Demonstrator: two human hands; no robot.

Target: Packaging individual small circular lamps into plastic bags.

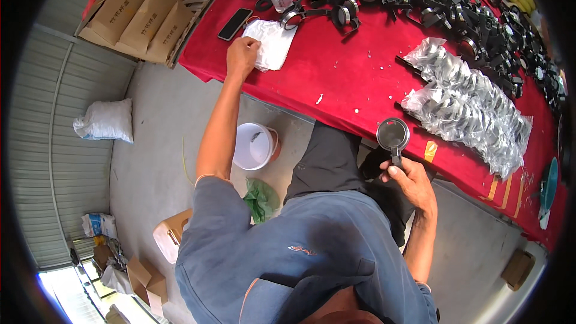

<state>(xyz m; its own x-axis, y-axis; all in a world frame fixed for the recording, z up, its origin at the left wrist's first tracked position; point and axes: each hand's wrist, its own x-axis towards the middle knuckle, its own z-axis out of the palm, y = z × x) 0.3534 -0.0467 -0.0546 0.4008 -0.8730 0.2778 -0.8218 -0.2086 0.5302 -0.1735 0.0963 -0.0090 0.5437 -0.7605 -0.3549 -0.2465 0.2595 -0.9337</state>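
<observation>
Red table (336,78) spans the upper frame over grey concrete floor (156,138), its right end cut off at the rim, with a bagged heap (474,114) and black parts (480,24) too tangled to identify. Left hand (242,55) presses curled fingers on a white cloth (273,42) beside a phone (234,23). Right hand (408,181), below the table edge, grips a round magnifier (393,134) by its handle, lens dark.

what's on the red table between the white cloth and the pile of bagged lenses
In the head view, only bare red tablecloth with a few small white specks lies between the white cloth and the bagged pile.
</observation>
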